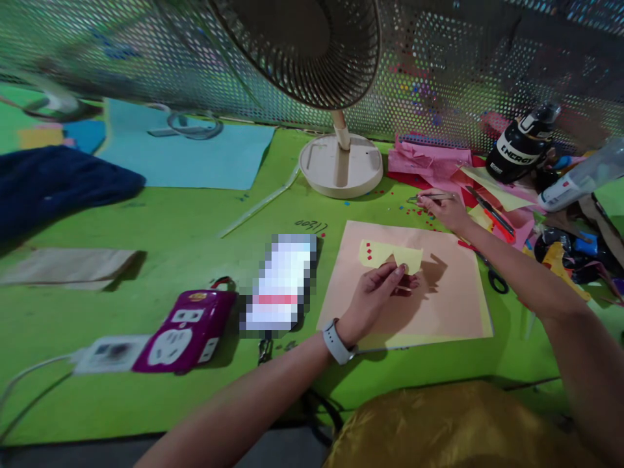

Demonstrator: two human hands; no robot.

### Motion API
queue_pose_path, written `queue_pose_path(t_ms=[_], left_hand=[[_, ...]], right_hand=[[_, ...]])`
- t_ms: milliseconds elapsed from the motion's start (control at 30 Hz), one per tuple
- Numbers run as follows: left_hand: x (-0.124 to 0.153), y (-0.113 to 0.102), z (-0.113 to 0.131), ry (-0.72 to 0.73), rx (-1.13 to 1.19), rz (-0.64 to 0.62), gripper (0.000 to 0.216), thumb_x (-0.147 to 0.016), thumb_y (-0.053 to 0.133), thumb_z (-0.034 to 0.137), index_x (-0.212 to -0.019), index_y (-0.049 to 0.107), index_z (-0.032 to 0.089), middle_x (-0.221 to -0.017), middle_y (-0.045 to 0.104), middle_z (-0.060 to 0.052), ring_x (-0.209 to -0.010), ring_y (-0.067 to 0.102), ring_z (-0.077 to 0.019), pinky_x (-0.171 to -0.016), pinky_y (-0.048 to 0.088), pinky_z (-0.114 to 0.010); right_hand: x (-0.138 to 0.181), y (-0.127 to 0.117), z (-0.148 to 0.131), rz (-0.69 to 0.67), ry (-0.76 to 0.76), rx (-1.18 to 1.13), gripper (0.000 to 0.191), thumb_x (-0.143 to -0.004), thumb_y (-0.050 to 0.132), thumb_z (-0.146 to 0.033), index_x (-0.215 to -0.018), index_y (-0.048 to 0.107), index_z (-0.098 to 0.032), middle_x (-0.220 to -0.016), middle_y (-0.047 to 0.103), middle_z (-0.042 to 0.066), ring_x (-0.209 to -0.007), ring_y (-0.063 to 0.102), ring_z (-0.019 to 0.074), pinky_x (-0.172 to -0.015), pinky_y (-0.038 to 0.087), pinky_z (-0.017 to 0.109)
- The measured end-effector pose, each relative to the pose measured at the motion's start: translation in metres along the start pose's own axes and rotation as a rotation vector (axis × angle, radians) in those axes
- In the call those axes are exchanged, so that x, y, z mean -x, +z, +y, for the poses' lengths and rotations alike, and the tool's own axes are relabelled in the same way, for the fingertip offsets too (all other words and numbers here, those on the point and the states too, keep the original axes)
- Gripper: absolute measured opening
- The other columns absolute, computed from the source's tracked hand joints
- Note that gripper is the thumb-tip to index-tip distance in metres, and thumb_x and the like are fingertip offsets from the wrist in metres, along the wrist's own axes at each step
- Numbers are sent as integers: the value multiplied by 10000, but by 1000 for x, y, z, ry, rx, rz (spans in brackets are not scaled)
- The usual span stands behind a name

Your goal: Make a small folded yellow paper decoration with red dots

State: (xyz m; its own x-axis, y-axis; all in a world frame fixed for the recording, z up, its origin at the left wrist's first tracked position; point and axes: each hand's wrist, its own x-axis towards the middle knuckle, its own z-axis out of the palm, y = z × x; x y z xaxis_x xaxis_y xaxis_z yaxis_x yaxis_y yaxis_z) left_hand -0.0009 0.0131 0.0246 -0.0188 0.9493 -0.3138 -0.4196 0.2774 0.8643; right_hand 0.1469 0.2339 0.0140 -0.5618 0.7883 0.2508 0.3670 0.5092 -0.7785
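My left hand point(377, 292) pinches the lower edge of a yellow paper cut-out point(390, 255) with small red bits on it, held over a peach paper sheet point(448, 292). My right hand point(446, 208) reaches out past the sheet's far edge, fingers closed on metal tweezers point(429, 196), their tips pointing left among tiny red paper bits on the green table point(185, 234). A white watch point(337, 341) is on my left wrist.
A table fan point(341, 162) stands behind the sheet. A pile of pink and yellow paper scraps point(433, 162), scissors point(492, 276), a black bottle point(521, 146) and clutter lie right. A purple power strip point(188, 331), a blurred-out item point(283, 283), blue paper point(195, 153) and dark cloth point(53, 185) lie left.
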Motion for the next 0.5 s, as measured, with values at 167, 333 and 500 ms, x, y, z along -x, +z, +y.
queue_pose_path(t_ms=[167, 333, 500], left_hand=[[0, 0, 0, 7, -18, 5, 435, -728, 758, 580, -806, 694, 157, -810, 761, -71, -738, 711, -167, -704, 584, -278], [-1, 0, -1, -2, 1, 8, 420, -730, 762, 566, -813, 687, 161, -837, 766, -77, -770, 724, -188, -725, 586, -298], [-2, 1, -2, -5, -11, 14, 437, -730, 759, 571, -841, 695, 153, -859, 773, -91, -751, 725, -197, -747, 587, -329]], right_hand=[[3, -1, -1, 43, -1, -45, 295, -881, 569, -469, -956, 694, -212, -894, 754, 54, -875, 744, 224, -789, 609, 372], [26, -16, -31, 73, -4, -164, 268, -875, 611, -465, -974, 674, -224, -905, 762, 48, -866, 753, 211, -751, 628, 330], [75, -35, -83, 51, -47, -143, 237, -912, 606, -435, -1042, 697, -258, -978, 773, 34, -914, 746, 196, -763, 634, 324]])
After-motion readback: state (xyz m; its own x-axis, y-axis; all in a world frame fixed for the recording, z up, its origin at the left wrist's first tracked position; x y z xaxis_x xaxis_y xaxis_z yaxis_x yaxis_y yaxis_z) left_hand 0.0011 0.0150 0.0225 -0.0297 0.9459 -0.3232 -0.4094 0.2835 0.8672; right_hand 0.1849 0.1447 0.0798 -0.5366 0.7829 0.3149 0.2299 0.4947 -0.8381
